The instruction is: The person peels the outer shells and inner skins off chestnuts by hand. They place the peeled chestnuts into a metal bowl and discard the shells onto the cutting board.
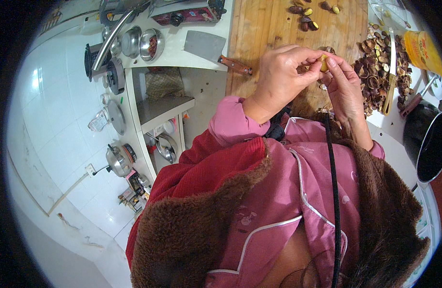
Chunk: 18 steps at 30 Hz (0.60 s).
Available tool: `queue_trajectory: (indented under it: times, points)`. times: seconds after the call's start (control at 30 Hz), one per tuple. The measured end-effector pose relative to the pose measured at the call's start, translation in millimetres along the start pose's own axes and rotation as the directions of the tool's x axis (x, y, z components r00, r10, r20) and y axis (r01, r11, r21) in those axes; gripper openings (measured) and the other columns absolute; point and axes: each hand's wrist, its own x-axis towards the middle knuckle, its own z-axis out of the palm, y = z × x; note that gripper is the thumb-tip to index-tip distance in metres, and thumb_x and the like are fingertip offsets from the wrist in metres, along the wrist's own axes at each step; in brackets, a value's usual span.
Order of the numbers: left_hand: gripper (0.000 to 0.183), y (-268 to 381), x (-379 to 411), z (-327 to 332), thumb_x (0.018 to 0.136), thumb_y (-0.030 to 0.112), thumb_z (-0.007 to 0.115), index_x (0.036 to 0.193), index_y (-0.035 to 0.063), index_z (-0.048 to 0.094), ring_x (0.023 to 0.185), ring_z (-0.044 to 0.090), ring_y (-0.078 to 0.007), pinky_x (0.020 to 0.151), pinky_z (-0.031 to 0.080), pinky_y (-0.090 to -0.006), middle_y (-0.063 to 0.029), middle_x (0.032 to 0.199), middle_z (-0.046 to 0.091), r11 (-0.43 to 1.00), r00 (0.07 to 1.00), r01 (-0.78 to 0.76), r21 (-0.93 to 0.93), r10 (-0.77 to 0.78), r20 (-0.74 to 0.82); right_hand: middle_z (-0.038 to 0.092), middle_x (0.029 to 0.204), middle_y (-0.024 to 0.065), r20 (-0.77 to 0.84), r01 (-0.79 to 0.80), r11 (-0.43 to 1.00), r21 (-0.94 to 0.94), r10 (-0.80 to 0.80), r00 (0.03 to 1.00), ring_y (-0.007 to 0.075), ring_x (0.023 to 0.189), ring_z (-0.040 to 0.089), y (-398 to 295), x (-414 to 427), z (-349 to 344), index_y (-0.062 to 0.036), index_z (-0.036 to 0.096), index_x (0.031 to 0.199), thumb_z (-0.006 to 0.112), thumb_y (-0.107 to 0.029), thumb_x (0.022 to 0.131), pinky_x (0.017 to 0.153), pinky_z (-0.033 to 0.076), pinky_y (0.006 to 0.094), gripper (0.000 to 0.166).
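Both hands meet above a wooden cutting board (pixel 259 27), pinching a small peeled yellow kernel, apparently a chestnut (pixel 324 63). My left hand (pixel 284 73) grips its left side between thumb and fingertips. From the right, the thumb and fingers of my right hand (pixel 345 77) hold it too. Beyond my hands, several cut chestnuts (pixel 305 26) lie on the board, dark brown outside, some showing yellow flesh. Pieces of shell sit under and around my fingers, partly hidden by them. A cleaver (pixel 205 44) rests left of my left hand, its wooden handle on the board's edge.
A heap of brown shells (pixel 374 77) lies right of the board, with a long-handled wire strainer (pixel 388 14) across it. Beyond are a yellow container (pixel 422 52) and a black pot (pixel 419 133). Metal bowls (pixel 151 44) and a gas stove (pixel 185 16) stand on the left counter.
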Motion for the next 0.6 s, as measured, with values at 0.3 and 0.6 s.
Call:
queue_trajectory:
  times: [0.3, 0.6]
  points:
    - [0.012, -2.0, 2.2, -3.0, 0.077, 0.005, 0.069, 0.088, 0.0045, 0.065, 0.073, 0.064, -0.0251, 0.064, 0.052, -0.0330, -0.0085, 0.079, 0.065, 0.901, 0.957, -0.262, 0.345, 0.289, -0.027, 0.065, 0.106, 0.0048, -0.015, -0.055, 0.998, -0.036, 0.055, 0.998, 0.0109, 0.091, 0.062, 3.2, -3.1, 3.1, -0.0030, 0.062, 0.110, 0.062, -0.015, 0.093, 0.080, 0.052, 0.0250, 0.021]
    - [0.006, -28.1, -2.5, -8.4, 0.090, 0.007, 0.059, 0.089, 0.0005, 0.059, 0.072, 0.061, -0.0150, 0.068, 0.049, -0.0277, -0.0047, 0.080, 0.061, 0.353, 0.853, 0.333, -0.874, -0.508, 0.120, 0.061, 0.120, 0.0103, 0.178, -0.244, 0.913, 0.326, 0.194, 0.965, 0.0124, 0.095, 0.061, 0.8, 5.5, -4.8, -0.0064, 0.056, 0.122, 0.054, -0.023, 0.097, 0.075, 0.050, 0.0230, 0.030]
